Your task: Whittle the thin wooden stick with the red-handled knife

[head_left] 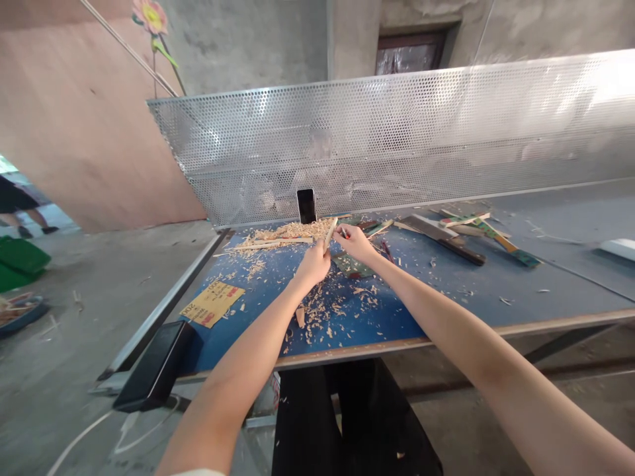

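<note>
My left hand (314, 263) is closed around a pale strip of wood (330, 234), which sticks up past the fingers. Just beside it, my right hand (358, 243) pinches a slim tool with a reddish-orange and dark end (344, 233); too little of it shows to tell its kind. Both hands are close together over the blue table (377, 324). Curled wood shavings (292, 231) are heaped behind the left hand and scattered under both. Beneath the right hand lies a greenish mat or board (353, 266), partly covered.
A phone (306, 206) stands against the perforated metal screen (357, 152). To the right lie a dark-handled blade (444, 239) and a painted wooden strip (510, 244). Yellow sandpaper (213, 303) and a black box (156, 365) are at the left edge. A person's legs (30, 213) show far left.
</note>
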### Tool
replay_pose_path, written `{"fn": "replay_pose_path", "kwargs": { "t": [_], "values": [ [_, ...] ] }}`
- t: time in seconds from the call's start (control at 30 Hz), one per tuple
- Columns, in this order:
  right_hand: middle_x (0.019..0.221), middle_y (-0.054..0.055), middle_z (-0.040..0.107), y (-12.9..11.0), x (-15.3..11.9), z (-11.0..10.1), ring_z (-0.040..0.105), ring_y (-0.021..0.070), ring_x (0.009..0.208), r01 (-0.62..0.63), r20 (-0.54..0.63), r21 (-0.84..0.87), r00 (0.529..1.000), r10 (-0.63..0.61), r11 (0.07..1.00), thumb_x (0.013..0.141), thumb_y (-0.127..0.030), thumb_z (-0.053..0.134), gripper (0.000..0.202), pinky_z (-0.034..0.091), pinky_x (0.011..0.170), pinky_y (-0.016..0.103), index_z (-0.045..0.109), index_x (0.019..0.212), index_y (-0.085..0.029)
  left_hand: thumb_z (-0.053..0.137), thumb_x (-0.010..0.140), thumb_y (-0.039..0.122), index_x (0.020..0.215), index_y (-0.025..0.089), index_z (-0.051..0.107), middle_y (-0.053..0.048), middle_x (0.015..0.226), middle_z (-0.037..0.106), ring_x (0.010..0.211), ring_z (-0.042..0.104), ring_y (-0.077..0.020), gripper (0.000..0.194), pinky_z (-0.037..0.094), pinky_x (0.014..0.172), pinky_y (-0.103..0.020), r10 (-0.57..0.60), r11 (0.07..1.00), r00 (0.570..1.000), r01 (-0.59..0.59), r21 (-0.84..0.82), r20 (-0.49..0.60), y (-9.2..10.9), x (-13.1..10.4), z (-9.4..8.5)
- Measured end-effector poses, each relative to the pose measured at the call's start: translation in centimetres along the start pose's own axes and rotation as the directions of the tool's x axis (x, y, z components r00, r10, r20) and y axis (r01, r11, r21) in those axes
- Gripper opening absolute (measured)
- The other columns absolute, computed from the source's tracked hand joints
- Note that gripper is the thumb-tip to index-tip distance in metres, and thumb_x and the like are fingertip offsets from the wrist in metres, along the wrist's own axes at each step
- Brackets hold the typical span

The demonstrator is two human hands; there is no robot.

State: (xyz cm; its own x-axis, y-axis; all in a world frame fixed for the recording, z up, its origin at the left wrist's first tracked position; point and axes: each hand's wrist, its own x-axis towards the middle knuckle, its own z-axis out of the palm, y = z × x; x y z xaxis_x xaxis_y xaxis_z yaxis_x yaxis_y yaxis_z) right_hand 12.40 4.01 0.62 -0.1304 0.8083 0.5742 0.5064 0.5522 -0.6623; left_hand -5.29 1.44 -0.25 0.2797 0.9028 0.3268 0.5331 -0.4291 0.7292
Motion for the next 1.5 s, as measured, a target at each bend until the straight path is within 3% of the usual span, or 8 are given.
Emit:
{"fn": "replay_pose_path", "kwargs": {
  "t": [0.33,0.5,0.73,0.9,1.07,1.27,1.4,1.5],
  "values": [
    [0.082,0.005,0.072,1.6,0.6,-2.4,0.059,0.0189,0.072,-0.046,0.025,-0.475,0.998,0.065,0.879,0.091,-0.037,0.058,0.022,0.036,0.067,0.027,0.071,0.099,-0.021,0.066,0.089,0.018,0.085,0.023,0.053,-0.003,0.068,0.052,0.059,0.049,-0.0205,0.014,0.031,0.06,-0.028,-0.115,0.992,0.993,0.117,-0.046,0.035,0.3,0.3,-0.2],
    [0.089,0.01,0.075,4.6,1.1,-5.4,0.065,0.0235,0.08,-0.267,-0.19,-0.515,0.962,0.196,0.814,0.092,-0.034,0.055,0.026,0.04,0.07,0.028,0.073,0.104,-0.02,0.063,0.091,0.021,0.079,0.023,0.049,-0.001,0.065,0.051,0.055,0.046,-0.0167,0.018,0.028,0.057,-0.027,-0.159,0.985,0.986,0.162,-0.058,0.056,0.2,0.4,-0.6],
    [0.086,0.014,0.074,6.2,1.1,-5.4,0.067,0.0262,0.081,-0.46,-0.286,-0.424,0.885,0.367,0.78,0.095,-0.044,0.053,0.034,0.044,0.071,0.031,0.073,0.088,-0.018,0.061,0.092,0.027,0.072,0.023,0.041,0.002,0.062,0.045,0.055,0.043,-0.0138,0.028,0.026,0.056,-0.027,-0.107,0.993,0.993,0.109,-0.045,0.041,0.1,0.5,-0.8],
    [0.077,0.007,0.069,5.5,1.3,-4.0,0.059,0.0199,0.071,-0.306,-0.221,-0.359,0.946,0.239,0.881,0.094,-0.043,0.052,0.03,0.04,0.067,0.029,0.068,0.088,-0.019,0.057,0.097,0.044,0.073,0.022,0.047,0.001,0.061,0.045,0.053,0.042,-0.014,0.034,0.025,0.056,-0.027,-0.123,0.981,0.987,0.136,-0.136,0.101,0.2,0.5,-0.8],
    [0.068,0.0,0.058,3.9,1.3,-2.4,0.049,0.015,0.063,-0.098,-0.173,-0.031,0.981,0.091,0.995,0.092,-0.058,0.055,0.039,0.038,0.062,0.027,0.064,0.084,-0.021,0.05,0.099,0.056,0.076,0.023,0.053,0.002,0.055,0.038,0.046,0.037,-0.0124,0.041,0.025,0.053,-0.026,-0.118,0.942,0.976,0.169,-0.29,0.185,0.2,0.6,-0.8],
    [0.053,-0.007,0.036,2.7,1.0,-1.6,0.033,0.0107,0.043,-0.373,0.038,0.4,0.919,0.392,0.837,0.086,-0.072,0.062,0.05,0.029,0.043,0.027,0.047,0.073,-0.026,0.059,0.095,0.057,0.08,0.022,0.057,0.002,0.055,0.044,0.045,0.037,-0.0109,0.039,0.024,0.049,-0.026,-0.03,0.964,0.978,0.083,-0.254,0.206,0.1,0.5,-0.9],
    [0.052,-0.008,0.032,2.6,0.8,-1.8,0.03,0.0092,0.042,-0.397,0.124,0.491,0.913,0.388,0.776,0.084,-0.07,0.066,0.052,0.025,0.041,0.026,0.042,0.069,-0.027,0.064,0.091,0.059,0.082,0.021,0.06,0.002,0.053,0.045,0.042,0.038,-0.0101,0.039,0.025,0.048,-0.026,-0.056,0.964,0.976,0.108,-0.242,0.211,0.1,0.5,-1.2],
    [0.052,-0.008,0.031,2.7,0.8,-1.7,0.029,0.0096,0.043,-0.379,0.092,0.484,0.918,0.385,0.789,0.085,-0.071,0.066,0.053,0.025,0.042,0.026,0.039,0.068,-0.027,0.056,0.095,0.061,0.085,0.022,0.061,0.003,0.051,0.044,0.037,0.036,-0.01,0.041,0.025,0.043,-0.025,-0.06,0.95,0.974,0.123,-0.287,0.218,0.1,0.5,-1.4]
  ]
}}
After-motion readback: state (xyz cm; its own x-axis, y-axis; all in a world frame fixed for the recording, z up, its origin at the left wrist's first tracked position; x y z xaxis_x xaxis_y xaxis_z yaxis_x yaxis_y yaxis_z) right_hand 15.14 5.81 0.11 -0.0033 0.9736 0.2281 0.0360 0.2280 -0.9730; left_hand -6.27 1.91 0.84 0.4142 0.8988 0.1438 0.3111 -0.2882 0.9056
